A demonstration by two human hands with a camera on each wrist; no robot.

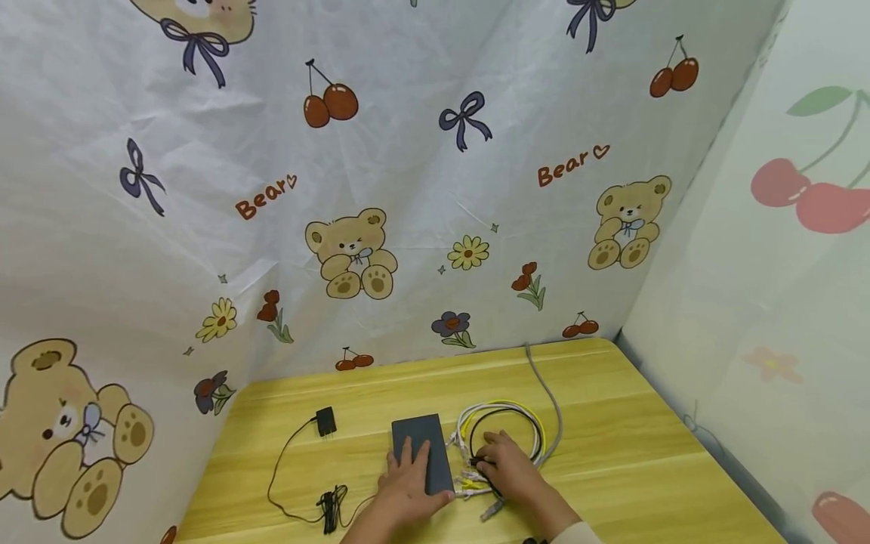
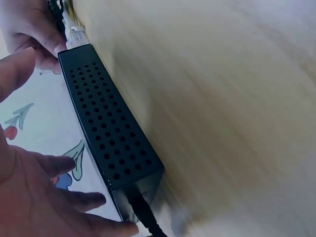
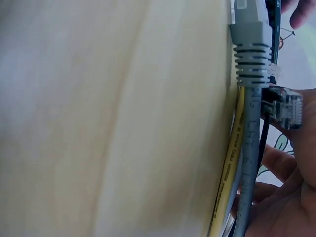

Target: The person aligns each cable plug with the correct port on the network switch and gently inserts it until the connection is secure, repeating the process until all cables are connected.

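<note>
A dark network switch box [image 1: 428, 453] lies on the table, its perforated side [image 2: 111, 118] showing in the left wrist view. My left hand [image 1: 408, 483] rests on top with fingers spread and straight. A black power lead [image 2: 144, 215] enters one end; clear plugs [image 2: 77, 37] meet the other. Beside the box, my right hand [image 1: 510, 466] holds a black network cable [image 1: 484, 477] with curled fingers; its clear-tipped plug [image 3: 286, 107] shows close to the palm. Under that hand, a grey cable [image 3: 250, 128] and a yellow cable [image 3: 228, 173] run together.
Coiled white and yellow cables [image 1: 541, 423] lie behind my right hand, with a grey cable [image 1: 553, 400] trailing to the table's back edge. On the left are a black power adapter [image 1: 326, 421] and its bundled cord [image 1: 331, 510]. Patterned cloth [image 1: 408, 174] stands behind the table.
</note>
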